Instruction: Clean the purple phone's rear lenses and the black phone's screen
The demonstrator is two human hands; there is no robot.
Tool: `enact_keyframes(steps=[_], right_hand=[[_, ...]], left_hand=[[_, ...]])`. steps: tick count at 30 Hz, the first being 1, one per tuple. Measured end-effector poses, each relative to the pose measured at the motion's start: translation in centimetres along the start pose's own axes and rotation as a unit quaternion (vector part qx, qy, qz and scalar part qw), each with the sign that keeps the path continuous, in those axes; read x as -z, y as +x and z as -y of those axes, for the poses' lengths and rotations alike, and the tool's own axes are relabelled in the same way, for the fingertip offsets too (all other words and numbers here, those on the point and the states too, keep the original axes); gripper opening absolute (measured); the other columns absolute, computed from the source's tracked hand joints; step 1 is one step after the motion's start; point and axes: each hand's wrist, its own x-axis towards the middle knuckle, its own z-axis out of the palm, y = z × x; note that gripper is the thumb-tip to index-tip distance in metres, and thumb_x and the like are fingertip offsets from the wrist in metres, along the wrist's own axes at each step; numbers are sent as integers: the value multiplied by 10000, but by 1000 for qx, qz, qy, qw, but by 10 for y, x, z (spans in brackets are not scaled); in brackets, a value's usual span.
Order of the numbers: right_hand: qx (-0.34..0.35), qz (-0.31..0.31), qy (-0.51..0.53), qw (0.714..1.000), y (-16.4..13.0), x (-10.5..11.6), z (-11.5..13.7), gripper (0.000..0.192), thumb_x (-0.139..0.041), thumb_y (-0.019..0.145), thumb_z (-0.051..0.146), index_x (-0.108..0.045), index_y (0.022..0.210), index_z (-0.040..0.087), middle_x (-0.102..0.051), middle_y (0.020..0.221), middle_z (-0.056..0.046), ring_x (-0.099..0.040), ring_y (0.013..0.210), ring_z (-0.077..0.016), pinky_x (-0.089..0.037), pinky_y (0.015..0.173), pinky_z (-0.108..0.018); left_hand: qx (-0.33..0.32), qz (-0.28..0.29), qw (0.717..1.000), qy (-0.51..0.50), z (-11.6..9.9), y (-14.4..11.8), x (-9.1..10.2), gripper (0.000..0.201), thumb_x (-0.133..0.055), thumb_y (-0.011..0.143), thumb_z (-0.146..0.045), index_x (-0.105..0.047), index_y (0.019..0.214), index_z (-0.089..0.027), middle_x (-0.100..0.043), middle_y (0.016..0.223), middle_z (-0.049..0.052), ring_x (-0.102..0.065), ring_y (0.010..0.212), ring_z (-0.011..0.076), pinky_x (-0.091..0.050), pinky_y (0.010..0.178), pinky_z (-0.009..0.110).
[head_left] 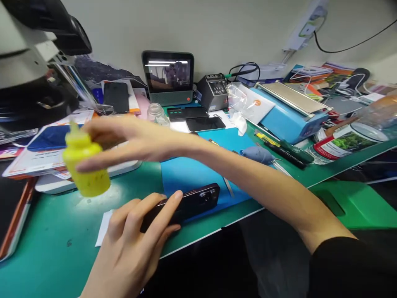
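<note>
Head view showed the right hand (124, 138) stretched across the body toward the left side of the bench, fingers fairly straight and loosely spread, reaching over a yellow bottle (85, 165). The bottle stood or hung just above the green mat (56, 244), near the mat's left part; motion blur made it impossible to tell whether the fingers actually gripped it or only touched its far side. Its nozzle cap looked to be on, though the blur left that uncertain too.

The left hand (133, 244) lay near the front edge of the bench, fingers extended and resting along the near end of a dark phone (189, 203). The phone lay flat where the blue mat (198, 174) met the green one, its camera bump pointing right. It appeared closed and whole, with no sign of liquid on it and no tool applied.

As a judgement, the work stood at an early point: the phone was steadied, the bottle was only being fetched, and nothing had been applied yet.

Farther back along the rear edge sat a small screen (169, 76), a soldering station (214, 91), two more phones (204, 123), a blue machine (291, 109) and a blue blower (257, 154).
</note>
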Motion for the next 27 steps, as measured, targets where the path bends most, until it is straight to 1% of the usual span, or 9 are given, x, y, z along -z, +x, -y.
enact_keyframes(steps=[5, 9, 11, 12, 14, 16, 19, 23, 27], right_hand=[[-17, -248, -2, 968, -105, 38, 42, 402, -448, 1039, 220, -574, 1410, 131, -665, 1169, 69, -716, 1000, -81, -657, 934, -245], [-120, -392, -138, 902, -194, 12, 59, 489, -563, 1075, 270, -564, 1563, 240, -736, 1060, 24, -773, 905, -142, -646, 646, -225], [-162, -405, -169, 884, -225, -13, 56, 509, -759, 1006, 308, -622, 1494, 345, -794, 1053, 19, -796, 839, -157, -662, 643, -231], [-196, -423, -227, 855, -237, -25, 53, 488, -813, 975, 380, -659, 1438, 382, -803, 1149, 15, -818, 997, -200, -709, 769, -265], [-219, -412, -338, 817, -252, -46, 47, 458, -795, 975, 556, -675, 1400, 433, -788, 1254, 22, -812, 1080, -241, -738, 896, -379], [-221, -386, -415, 794, -258, -57, 42, 429, -704, 1000, 676, -684, 1367, 455, -807, 1215, 33, -822, 1000, -248, -749, 824, -440], [-194, -344, -438, 808, -261, -62, 41, 394, -735, 1004, 608, -704, 1333, 394, -831, 1201, 35, -836, 954, -238, -742, 755, -421], [-178, -292, -411, 845, -265, -61, 41, 417, -788, 987, 366, -679, 1384, 304, -803, 1326, 49, -818, 1106, -195, -693, 917, -324], [-188, -282, -419, 842, -269, -63, 41, 442, -784, 972, 318, -672, 1397, 269, -786, 1360, 80, -789, 1155, -125, -602, 984, -224]], left_hand=[[0, 10, 1000, 10, 1, -2, -1, 732, -776, 1010, -129, -468, 1670, -204, -565, 1360, 160, -544, 1196, 315, -377, 1109, 424], [24, 9, 999, 30, 1, -4, -2, 758, -761, 1031, -172, -419, 1702, -262, -579, 1346, 140, -562, 1171, 316, -406, 1080, 441], [45, 24, 998, 40, -2, -5, -2, 766, -724, 1066, -233, -351, 1731, -306, -579, 1350, 131, -575, 1169, 317, -416, 1056, 464], [52, 32, 997, 42, -3, -6, -1, 753, -703, 1083, -271, -333, 1737, -316, -580, 1349, 130, -582, 1162, 317, -417, 1040, 473], [69, 42, 996, 38, -5, -7, 0, 736, -688, 1093, -318, -330, 1735, -349, -576, 1370, 125, -583, 1162, 321, -418, 1018, 484], [93, 54, 994, 33, -5, -8, 0, 778, -726, 1070, -304, -325, 1730, -402, -573, 1418, 113, -577, 1185, 333, -426, 1016, 491], [95, 54, 993, 35, 1, -9, -1, 817, -769, 1040, -280, -342, 1722, -424, -578, 1440, 108, -572, 1190, 340, -440, 1011, 493], [23, 38, 998, 55, 16, -13, -5, 744, -782, 1031, -345, -442, 1692, -338, -633, 1393, 112, -617, 1129, 319, -439, 922, 453], [22, 41, 997, 64, 20, -15, -5, 733, -771, 1028, -385, -449, 1686, -361, -634, 1424, 98, -634, 1125, 325, -434, 893, 454]])
